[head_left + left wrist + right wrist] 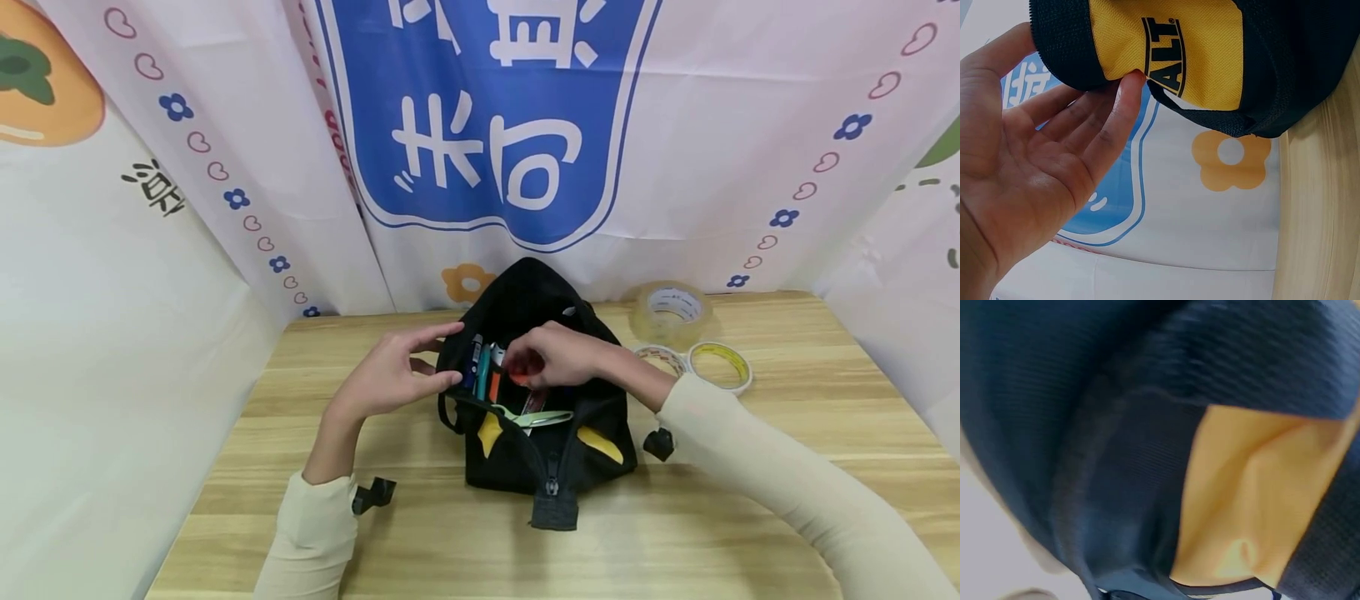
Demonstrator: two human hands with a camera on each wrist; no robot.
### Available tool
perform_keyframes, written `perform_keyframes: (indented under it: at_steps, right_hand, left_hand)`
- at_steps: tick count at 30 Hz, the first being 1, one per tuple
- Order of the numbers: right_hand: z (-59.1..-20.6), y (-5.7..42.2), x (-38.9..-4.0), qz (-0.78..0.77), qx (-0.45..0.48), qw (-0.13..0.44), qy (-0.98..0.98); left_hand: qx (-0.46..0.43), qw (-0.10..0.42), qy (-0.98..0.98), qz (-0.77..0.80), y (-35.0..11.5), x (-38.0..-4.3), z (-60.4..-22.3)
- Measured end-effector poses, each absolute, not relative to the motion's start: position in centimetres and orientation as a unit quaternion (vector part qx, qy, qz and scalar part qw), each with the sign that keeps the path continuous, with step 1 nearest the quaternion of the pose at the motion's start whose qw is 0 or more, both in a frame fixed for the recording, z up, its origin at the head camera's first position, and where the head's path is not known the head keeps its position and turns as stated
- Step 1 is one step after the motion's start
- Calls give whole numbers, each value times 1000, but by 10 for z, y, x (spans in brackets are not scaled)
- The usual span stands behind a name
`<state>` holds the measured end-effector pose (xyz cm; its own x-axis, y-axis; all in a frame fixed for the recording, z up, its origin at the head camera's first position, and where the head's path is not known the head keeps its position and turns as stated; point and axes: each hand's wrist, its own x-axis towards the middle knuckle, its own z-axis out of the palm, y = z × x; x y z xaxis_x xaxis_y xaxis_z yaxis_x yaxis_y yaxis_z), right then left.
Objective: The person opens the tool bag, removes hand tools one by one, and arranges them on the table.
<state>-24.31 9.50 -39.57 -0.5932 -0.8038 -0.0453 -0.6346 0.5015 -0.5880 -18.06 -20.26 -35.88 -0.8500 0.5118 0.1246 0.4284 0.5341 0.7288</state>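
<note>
A black tool bag with yellow panels stands unzipped in the head view, its mouth spread wide. My left hand holds its left rim, thumb and fingers at the edge; the left wrist view shows fingers against the yellow lettered panel. My right hand reaches inside, its curled fingers gripping a small red item mostly hidden beneath them. Left of it in the bag are a dark blue marker-like stick, a teal pen-like stick and an orange strip. A pale green band crosses the front opening.
Behind my right forearm lie a wide clear tape roll and two smaller rolls, one with a yellow inner ring. The zipper end hangs onto the wooden table. A printed white curtain closes off the back.
</note>
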Motion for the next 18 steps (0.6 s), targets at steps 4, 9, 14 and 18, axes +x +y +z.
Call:
perform_keyframes:
  at_steps: [4,9,14,18]
  right_hand:
    - [-378,103,-240,-299,-416,130,849]
    - [-357,113,-234,-326,-410,89,847]
    - [-339,123,-227,-333,-390,63,856]
    - [-327,132,-222,-347,-373,65,858]
  left_hand:
    - [270,52,874,400,-203,-181,-359]
    - [272,54,872,404,-203,-180,-360]
    - [273,54,871,405,-202,-180,-359]
    - [273,55,871,405,-202,-181,-359]
